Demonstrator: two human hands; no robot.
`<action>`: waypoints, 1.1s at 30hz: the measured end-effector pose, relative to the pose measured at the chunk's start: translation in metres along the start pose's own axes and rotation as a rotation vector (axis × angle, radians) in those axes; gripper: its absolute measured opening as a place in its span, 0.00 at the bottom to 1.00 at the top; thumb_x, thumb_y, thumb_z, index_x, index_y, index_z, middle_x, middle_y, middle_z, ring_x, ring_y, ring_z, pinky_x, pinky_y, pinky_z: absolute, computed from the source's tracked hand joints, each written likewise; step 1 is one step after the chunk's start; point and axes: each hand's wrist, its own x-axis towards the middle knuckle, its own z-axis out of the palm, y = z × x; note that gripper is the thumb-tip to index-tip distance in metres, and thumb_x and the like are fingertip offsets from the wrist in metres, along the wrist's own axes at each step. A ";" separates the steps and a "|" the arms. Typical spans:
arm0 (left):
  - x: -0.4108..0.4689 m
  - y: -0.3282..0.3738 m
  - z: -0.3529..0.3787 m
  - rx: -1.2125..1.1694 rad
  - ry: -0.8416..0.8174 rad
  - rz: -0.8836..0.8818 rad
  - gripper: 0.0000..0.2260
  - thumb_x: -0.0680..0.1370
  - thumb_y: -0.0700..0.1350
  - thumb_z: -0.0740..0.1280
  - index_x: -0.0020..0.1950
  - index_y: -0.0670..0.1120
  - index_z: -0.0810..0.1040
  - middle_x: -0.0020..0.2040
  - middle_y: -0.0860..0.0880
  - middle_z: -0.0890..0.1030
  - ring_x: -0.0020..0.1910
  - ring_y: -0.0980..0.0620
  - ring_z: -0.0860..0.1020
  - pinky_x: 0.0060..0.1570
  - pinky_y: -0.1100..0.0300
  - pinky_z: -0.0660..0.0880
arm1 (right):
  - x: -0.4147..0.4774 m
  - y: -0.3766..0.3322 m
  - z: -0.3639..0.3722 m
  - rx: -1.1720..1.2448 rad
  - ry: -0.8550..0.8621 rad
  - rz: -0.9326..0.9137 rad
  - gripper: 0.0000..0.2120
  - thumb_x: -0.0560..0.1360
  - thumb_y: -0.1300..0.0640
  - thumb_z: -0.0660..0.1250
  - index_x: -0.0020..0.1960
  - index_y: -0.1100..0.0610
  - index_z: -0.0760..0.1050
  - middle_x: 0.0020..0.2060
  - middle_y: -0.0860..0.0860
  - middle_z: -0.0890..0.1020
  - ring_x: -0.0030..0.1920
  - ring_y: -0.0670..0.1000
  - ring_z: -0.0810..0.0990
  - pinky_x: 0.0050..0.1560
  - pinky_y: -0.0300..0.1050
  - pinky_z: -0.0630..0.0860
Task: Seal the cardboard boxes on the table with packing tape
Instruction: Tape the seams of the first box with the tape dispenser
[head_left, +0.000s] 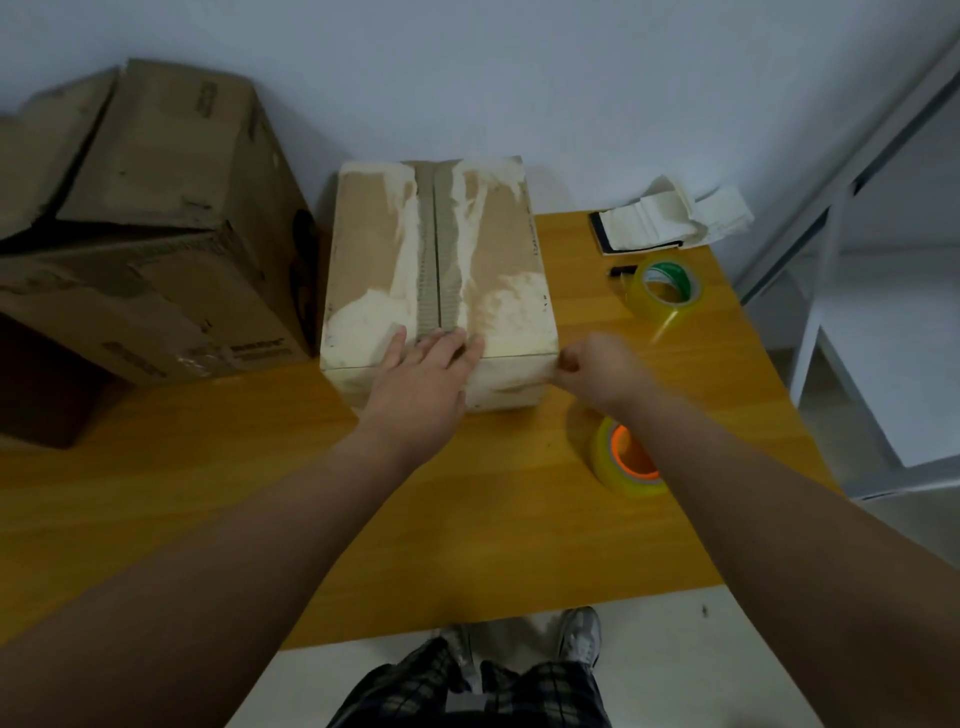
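Left hand (426, 374) presses flat on the box (493, 244) seam; right hand (597, 369) curls at its corner, grip unreadable. Next probably needs the tape roll (603, 460)

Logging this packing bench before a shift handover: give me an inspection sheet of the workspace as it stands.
Surface: yellow wooden table.
Job's things: small box, flaps closed; worn large box left; green-core tape roll and orange-core tape roll right.
Clutter: white paper scraps far right.
Grips: left hand flat on small box's near edge; right hand curled at its near right corner, blurred.
Cables: nothing seen.
Surroundings: white wall, metal frame right.
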 end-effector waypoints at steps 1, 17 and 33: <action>0.000 0.000 -0.001 0.000 -0.001 0.003 0.27 0.81 0.48 0.55 0.78 0.52 0.48 0.77 0.51 0.54 0.76 0.50 0.52 0.70 0.49 0.33 | 0.001 -0.002 -0.002 -0.011 -0.007 0.019 0.16 0.75 0.52 0.68 0.30 0.56 0.73 0.26 0.51 0.72 0.30 0.52 0.71 0.27 0.44 0.62; 0.002 -0.002 -0.003 -0.034 -0.024 0.006 0.27 0.81 0.46 0.56 0.77 0.53 0.47 0.78 0.51 0.53 0.76 0.50 0.51 0.70 0.48 0.35 | -0.005 -0.006 0.015 0.380 0.084 0.081 0.17 0.73 0.48 0.71 0.57 0.56 0.80 0.49 0.49 0.83 0.46 0.50 0.80 0.41 0.43 0.76; -0.043 -0.118 0.007 -0.059 0.000 -0.033 0.32 0.80 0.49 0.61 0.76 0.52 0.43 0.76 0.54 0.47 0.74 0.56 0.45 0.72 0.55 0.43 | -0.024 -0.006 0.033 -0.263 0.241 -0.222 0.32 0.80 0.53 0.58 0.78 0.47 0.43 0.77 0.44 0.47 0.76 0.52 0.50 0.74 0.54 0.48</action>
